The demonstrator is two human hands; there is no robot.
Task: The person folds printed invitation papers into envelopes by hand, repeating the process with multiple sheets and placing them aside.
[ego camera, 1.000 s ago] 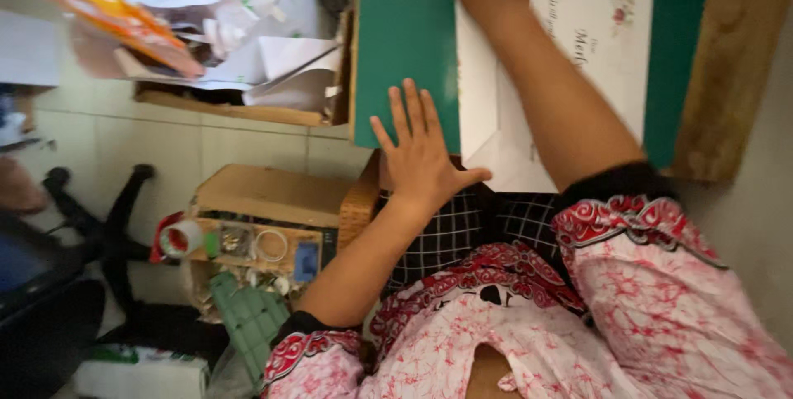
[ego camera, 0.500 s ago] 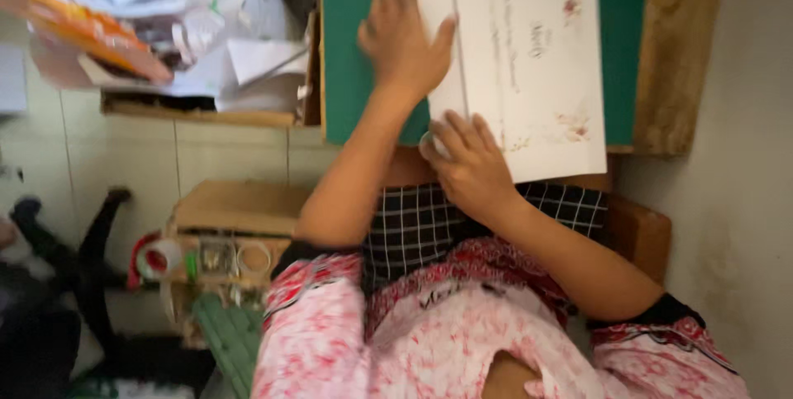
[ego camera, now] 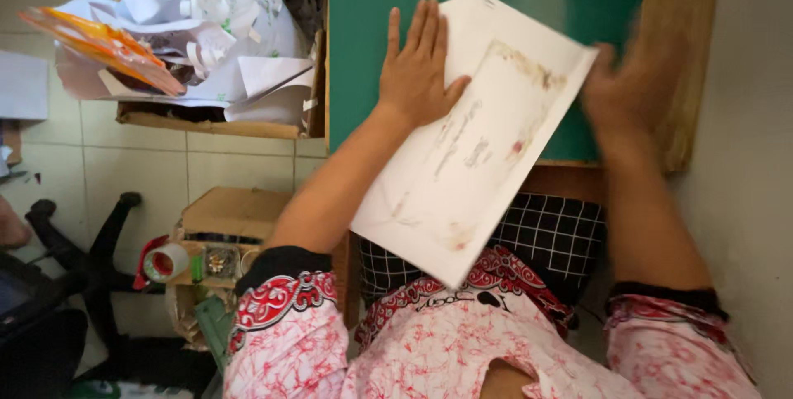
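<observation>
A large white sheet [ego camera: 471, 168] with faded print and brownish floral marks lies tilted across the green mat [ego camera: 363, 44], its near corner hanging over the table edge toward my lap. My left hand [ego camera: 417, 68] rests flat on the sheet's upper left part, fingers spread. My right hand [ego camera: 628, 89] is blurred with motion at the sheet's far right corner, over the mat and the wooden table edge [ego camera: 681, 52]. Whether it grips the sheet cannot be made out.
A cardboard box [ego camera: 206, 122] heaped with white paper scraps and an orange packet [ego camera: 103, 44] sits left of the mat. On the tiled floor stand another carton [ego camera: 227, 213] with a tape roll [ego camera: 165, 263] and a black chair base [ego camera: 91, 258]. A wall runs along the right.
The sheet has turned to a slant and slid toward me. My right hand swung from the sheet's near edge out to its right corner. My left hand stayed on the upper left.
</observation>
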